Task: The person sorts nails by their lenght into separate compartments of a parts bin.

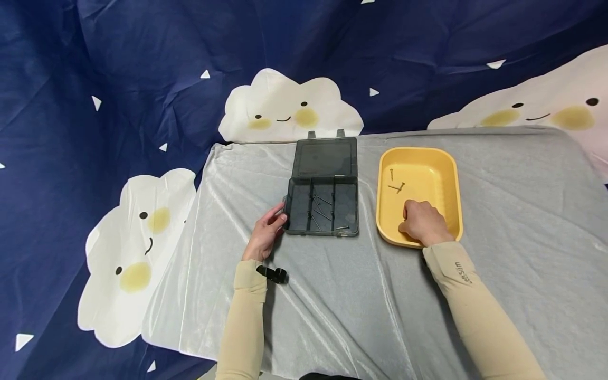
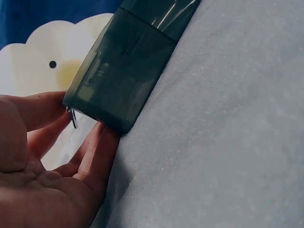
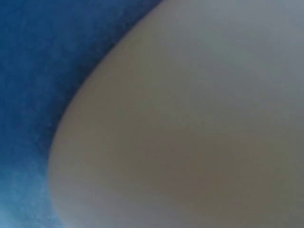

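A dark translucent compartment box [image 1: 298,206] lies on the grey cloth with its lid [image 1: 325,158] folded back. Several thin screws [image 1: 323,213] lie in its middle part, and one screw [image 1: 343,227] is near the front of the right compartment. My left hand [image 1: 263,235] holds the box's left end, thumb and fingers at opposite edges in the left wrist view. Inside a yellow tray [image 1: 429,184], my right hand [image 1: 424,221] reaches down near the front with bent fingers; their tips are hidden. A few screws [image 1: 400,187] lie farther back in the tray.
Grey cloth [image 1: 332,295] covers the table. Behind and to the left hangs a navy curtain [image 1: 157,58] with cloud prints. A black strap [image 1: 272,274] is on the left wrist. The right wrist view is filled by a blurred, close surface.
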The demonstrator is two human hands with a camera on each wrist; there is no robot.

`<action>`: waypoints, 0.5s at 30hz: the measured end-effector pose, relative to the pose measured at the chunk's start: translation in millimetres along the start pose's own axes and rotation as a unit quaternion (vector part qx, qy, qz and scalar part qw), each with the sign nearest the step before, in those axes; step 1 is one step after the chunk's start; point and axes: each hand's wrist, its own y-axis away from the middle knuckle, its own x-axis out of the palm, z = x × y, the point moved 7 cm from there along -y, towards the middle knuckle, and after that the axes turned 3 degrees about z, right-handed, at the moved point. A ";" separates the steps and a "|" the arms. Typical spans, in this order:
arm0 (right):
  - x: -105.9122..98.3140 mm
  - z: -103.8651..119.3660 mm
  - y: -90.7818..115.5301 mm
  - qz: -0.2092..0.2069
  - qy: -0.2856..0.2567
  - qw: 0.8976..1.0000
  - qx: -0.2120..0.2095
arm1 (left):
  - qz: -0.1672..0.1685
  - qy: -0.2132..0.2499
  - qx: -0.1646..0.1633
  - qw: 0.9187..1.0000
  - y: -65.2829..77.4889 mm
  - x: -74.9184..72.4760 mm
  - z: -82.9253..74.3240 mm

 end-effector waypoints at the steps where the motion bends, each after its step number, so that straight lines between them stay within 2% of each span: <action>1: 0.1 -0.3 0.0 0.000 0.001 1.000 0.000 | -0.001 -0.001 -0.001 1.000 0.2 0.1 0.0; 15: -2.0 -0.4 1.2 -0.012 0.000 1.000 -0.008 | -0.005 -0.004 0.002 1.000 0.6 0.6 -0.2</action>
